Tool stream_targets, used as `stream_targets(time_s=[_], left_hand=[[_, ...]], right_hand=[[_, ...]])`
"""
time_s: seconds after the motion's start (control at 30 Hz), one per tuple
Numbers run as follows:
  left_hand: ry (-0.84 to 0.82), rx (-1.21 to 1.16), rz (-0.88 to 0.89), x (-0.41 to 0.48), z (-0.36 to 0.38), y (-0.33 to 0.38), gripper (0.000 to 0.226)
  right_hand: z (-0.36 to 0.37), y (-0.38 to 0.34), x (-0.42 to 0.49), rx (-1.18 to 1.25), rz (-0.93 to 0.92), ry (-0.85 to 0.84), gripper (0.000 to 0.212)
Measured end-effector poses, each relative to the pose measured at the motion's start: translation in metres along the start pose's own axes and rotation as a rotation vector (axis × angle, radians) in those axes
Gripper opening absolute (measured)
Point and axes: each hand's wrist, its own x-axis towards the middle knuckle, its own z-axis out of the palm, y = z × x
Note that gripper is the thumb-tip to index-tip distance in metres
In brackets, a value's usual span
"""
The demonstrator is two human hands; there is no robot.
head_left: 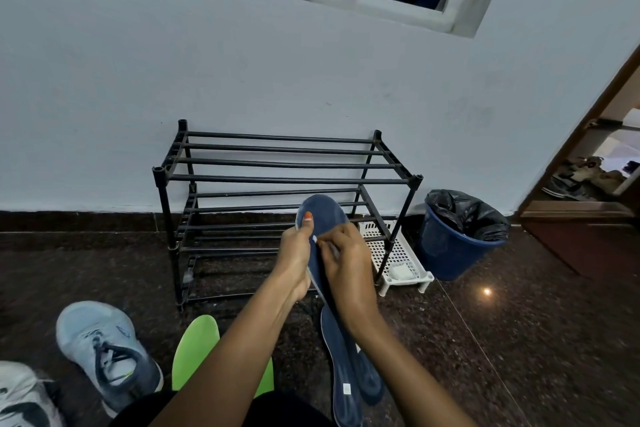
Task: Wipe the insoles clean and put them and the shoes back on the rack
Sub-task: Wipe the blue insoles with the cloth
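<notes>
A dark blue insole (323, 211) is held upright in the air, toe end up, in front of the lower shelves of the black rack (277, 179). Its left edge is gripped by the left hand (294, 255), with the thumb (306, 222) laid across the upper face and the other fingers curled behind. A small white wipe (315, 240) is pinched against the face of the insole by the bunched fingertips of the right hand (346, 262). Nearer, below the hands, two more blue insoles (343, 378) are seen lying on the dark stone floor (519, 340), seemingly overlapped. To their left, green insoles (195, 350) lie on the floor, partly hidden by the left forearm. Further left, a light grey shoe (104, 354) with dark laces is set on the floor, and at the near left corner a second shoe (20, 399) is cut off by the frame. The rack is stood against the pale wall (104, 80). Just beside its right legs a white perforated tray (398, 250) is placed, with a small white object in it whose kind cannot be told. To the right of the tray a blue bin (450, 253) lined with a black bag is stood.
</notes>
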Motion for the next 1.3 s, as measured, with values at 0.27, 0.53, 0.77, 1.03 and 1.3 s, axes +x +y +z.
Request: stream_targets(time_s=[0.27, 0.53, 0.77, 1.03, 1.3], left_hand=[[-0.06, 0.042, 0.036, -0.001, 0.0, -0.003, 0.023], [-0.003, 0.084, 0.102, -0.003, -0.001, -0.003, 0.008], [0.036, 0.189, 0.148, -0.005, -0.002, -0.001, 0.018], [0.05, 0.261, 0.147, -0.006, 0.002, -0.003, 0.018], [0.099, 0.221, 0.167, -0.004, -0.001, -0.002, 0.021]], right_hand=[[-0.013, 0.012, 0.029, 0.001, 0.121, 0.099, 0.013], [-0.006, 0.007, 0.019, 0.029, 0.088, 0.056, 0.014], [-0.006, 0.011, 0.032, 0.024, 0.134, 0.108, 0.013], [-0.011, 0.011, 0.031, 0.003, 0.125, 0.096, 0.013], [-0.001, 0.011, 0.016, -0.038, 0.095, 0.026, 0.014]])
